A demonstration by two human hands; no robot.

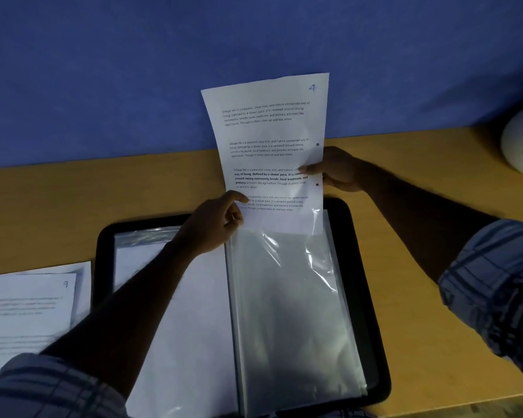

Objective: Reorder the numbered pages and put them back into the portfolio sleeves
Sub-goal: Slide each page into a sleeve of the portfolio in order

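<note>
Nearby, stack (27,312) topped 9 flanks portfolio (366,297); left hand (212,224), right hand (340,170) pinch page 4 (269,128).

We count one open portfolio (358,297), one page marked 4 (269,128) above it, two hands there, left hand (215,227) and right hand (338,170), one paper pile (27,312) to its left, one white pot (520,140) to its right.

Words on the page (269,128) are covered where it is pinched by the left hand (215,227) and right hand (341,170). Below the grips, its foot is veiled by sleeve (284,297) glare. Left of the grips, the loose sheets (27,312) are blurred and cut off.
</note>
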